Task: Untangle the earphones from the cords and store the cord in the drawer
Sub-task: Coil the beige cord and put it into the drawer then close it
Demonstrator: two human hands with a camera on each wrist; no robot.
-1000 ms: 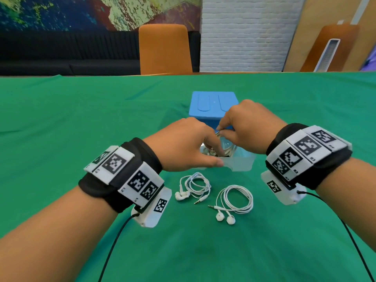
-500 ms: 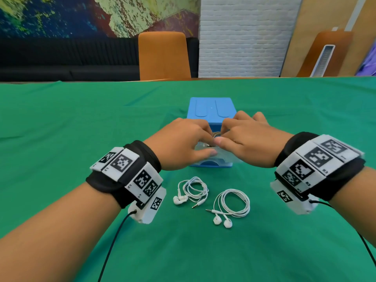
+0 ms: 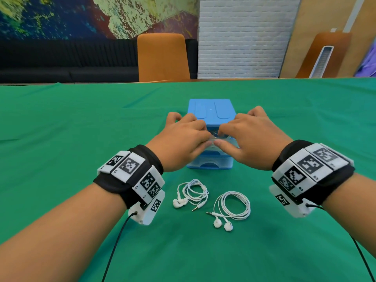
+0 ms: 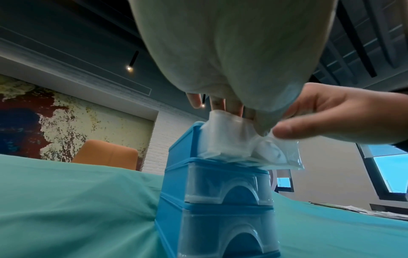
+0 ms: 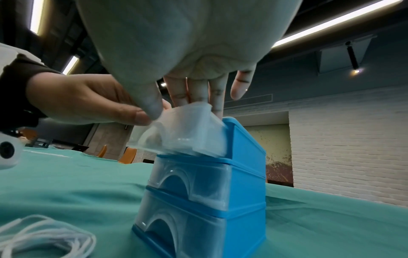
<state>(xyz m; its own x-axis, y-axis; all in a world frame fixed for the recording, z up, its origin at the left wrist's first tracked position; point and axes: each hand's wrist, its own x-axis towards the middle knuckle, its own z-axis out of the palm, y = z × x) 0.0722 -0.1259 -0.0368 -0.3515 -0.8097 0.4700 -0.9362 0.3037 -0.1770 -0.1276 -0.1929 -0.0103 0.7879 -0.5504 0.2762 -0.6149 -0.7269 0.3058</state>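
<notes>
The top drawer (image 4: 232, 139), clear plastic, sits partly pulled out of the blue three-drawer cabinet (image 3: 211, 110) at twelve o'clock on the green table (image 3: 61, 129). The left hand (image 3: 183, 139) and right hand (image 3: 250, 139) both rest on it, fingers fairly straight over its rim, thumbs on its front, nothing clenched. The cord inside is barely discernible. Two white earphone sets lie coiled toward six o'clock: one (image 3: 193, 194) at left, one (image 3: 232, 206) right. One orange chair (image 3: 162, 58) stands behind.

Glossy plastic drawer (image 4: 232, 137) — matt tablecloth (image 3: 81, 129)
</notes>
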